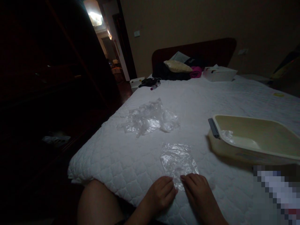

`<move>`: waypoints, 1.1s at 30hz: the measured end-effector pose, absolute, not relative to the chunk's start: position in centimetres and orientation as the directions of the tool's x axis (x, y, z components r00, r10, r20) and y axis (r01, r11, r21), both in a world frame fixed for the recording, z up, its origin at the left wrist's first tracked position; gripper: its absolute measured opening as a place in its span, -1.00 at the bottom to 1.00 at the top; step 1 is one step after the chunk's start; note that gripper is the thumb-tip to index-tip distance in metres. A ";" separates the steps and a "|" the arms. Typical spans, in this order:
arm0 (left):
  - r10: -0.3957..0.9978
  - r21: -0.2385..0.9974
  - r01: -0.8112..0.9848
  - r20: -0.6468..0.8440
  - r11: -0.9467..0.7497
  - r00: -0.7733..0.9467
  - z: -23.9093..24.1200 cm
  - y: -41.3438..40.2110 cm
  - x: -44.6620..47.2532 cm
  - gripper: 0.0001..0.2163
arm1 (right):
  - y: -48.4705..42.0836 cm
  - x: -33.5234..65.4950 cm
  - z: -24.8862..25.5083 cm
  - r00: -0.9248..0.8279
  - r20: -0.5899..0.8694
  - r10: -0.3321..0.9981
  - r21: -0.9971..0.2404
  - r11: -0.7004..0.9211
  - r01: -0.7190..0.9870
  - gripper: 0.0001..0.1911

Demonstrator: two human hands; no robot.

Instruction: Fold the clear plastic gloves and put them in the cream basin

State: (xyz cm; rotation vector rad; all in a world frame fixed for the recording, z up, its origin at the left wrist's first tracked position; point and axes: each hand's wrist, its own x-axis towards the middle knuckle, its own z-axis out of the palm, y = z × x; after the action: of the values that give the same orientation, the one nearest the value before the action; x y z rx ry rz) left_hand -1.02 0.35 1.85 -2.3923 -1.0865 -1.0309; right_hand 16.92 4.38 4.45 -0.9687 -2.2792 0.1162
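A clear plastic bag [178, 157] lies spread flat on the white quilted bed, close in front of me. My left hand [162, 194] is at the bag's near left corner, with its fingers curled and pinched on the film. On the near right part of the same bag is my right hand [198, 191], its fingers bent together over the plastic. A narrow strip of film shows between the two hands. Both thumbs are mostly hidden. Beyond this bag rests a loose heap of crumpled clear plastic bags [151, 118].
To the right stands a cream plastic bin [234, 153] with a grey handle and some crumpled clear plastic [227, 136] inside. A white box [220, 74], a pillow [178, 66] and a pink roll [196, 72] are near the headboard [194, 47]. The bed's left edge drops to a dark floor.
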 end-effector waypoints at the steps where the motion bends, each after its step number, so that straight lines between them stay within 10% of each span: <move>1: 0.512 0.003 0.751 0.733 -0.660 0.447 1.8 0.3 -1.0 -0.97 | 4.4 16.9 4.4 -0.525 0.528 0.668 -0.305 0.726 0.616 -0.75; 20: 0.455 -0.029 0.746 0.776 -0.666 0.437 2.7 0.1 0.2 -0.86 | 4.6 24.6 5.3 -0.522 0.506 0.686 -0.379 0.721 0.580 -0.78; 33: 0.528 -0.010 0.735 0.689 -0.678 0.497 1.7 -0.1 1.8 -0.82 | 4.9 24.7 3.8 -0.708 0.472 0.526 -0.155 0.840 0.520 -0.69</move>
State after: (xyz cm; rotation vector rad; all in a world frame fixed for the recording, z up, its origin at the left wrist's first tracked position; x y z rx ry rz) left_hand 1.82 -0.07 1.66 -2.4424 -1.0636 -0.9687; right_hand 24.65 4.92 3.77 -0.7679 -2.5068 0.0140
